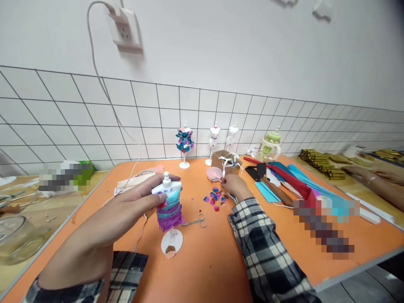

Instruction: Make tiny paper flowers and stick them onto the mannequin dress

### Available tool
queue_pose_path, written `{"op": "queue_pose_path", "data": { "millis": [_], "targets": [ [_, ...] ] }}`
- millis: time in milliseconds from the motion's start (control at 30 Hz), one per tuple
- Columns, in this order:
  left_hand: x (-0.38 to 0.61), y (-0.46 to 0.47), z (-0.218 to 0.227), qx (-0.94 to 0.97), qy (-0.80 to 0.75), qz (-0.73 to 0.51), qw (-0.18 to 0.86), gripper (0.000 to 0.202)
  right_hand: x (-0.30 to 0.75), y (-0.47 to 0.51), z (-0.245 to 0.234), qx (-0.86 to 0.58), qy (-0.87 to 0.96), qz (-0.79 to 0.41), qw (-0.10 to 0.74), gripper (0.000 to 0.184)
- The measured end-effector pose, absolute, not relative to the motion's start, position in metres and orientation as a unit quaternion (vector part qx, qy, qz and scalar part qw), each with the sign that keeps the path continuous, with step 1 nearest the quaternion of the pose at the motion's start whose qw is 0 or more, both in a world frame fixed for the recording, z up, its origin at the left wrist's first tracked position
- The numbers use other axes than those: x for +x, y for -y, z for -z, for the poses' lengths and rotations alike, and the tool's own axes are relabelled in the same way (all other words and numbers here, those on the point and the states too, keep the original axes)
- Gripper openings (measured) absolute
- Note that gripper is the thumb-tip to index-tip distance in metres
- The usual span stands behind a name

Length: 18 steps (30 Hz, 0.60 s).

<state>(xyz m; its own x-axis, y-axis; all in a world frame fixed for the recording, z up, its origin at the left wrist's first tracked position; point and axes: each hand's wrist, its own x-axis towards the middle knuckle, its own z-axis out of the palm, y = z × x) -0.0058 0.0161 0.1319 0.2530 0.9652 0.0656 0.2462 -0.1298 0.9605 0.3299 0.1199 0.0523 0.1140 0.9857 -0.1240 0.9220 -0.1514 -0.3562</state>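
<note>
My left hand (126,210) grips the top of a small white mannequin stand (170,206) wrapped in blue, purple and pink paper strips. Its round base (172,243) rests on the orange table (208,269). My right hand (233,186) reaches forward with fingers pinched at a scatter of small pink, purple and blue sequin pieces (216,198); whether it holds one I cannot tell. Small scissors (198,220) lie between the stand and the sequins.
Three more mini mannequins (184,145) (213,141) (232,136) stand by the tiled wall, with a pink bowl (214,173), a brown box (225,162) and a green-lidded bottle (269,146). Coloured paper sheets (290,181) lie to the right. Another person's hand (369,176) rests at the far right.
</note>
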Motion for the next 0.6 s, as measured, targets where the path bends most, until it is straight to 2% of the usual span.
{"op": "queue_pose_path", "data": {
  "millis": [133, 333, 433, 567, 600],
  "targets": [
    [-0.005, -0.024, -0.134, 0.661, -0.497, -0.342, 0.446, 0.063, 0.323, -0.131, -0.027, -0.755, 0.625, -0.181, 0.079, 0.031],
    [0.007, -0.035, -0.143, 0.679, -0.479, -0.347, 0.435, 0.073, 0.323, -0.133, -0.015, -0.742, 0.619, -0.237, 0.101, 0.027],
    [0.008, -0.038, -0.139, 0.661, -0.474, -0.373, 0.446, 0.076, 0.326, -0.131, -0.025, -0.731, 0.611, -0.264, 0.150, 0.013],
    [0.008, -0.042, -0.135, 0.646, -0.455, -0.386, 0.476, 0.070, 0.325, -0.116, -0.065, -0.676, 0.628, -0.283, 0.262, 0.013],
    [0.009, -0.042, -0.135, 0.643, -0.454, -0.387, 0.480, 0.070, 0.322, -0.108, -0.077, -0.653, 0.636, -0.294, 0.288, 0.018]
  ]
}}
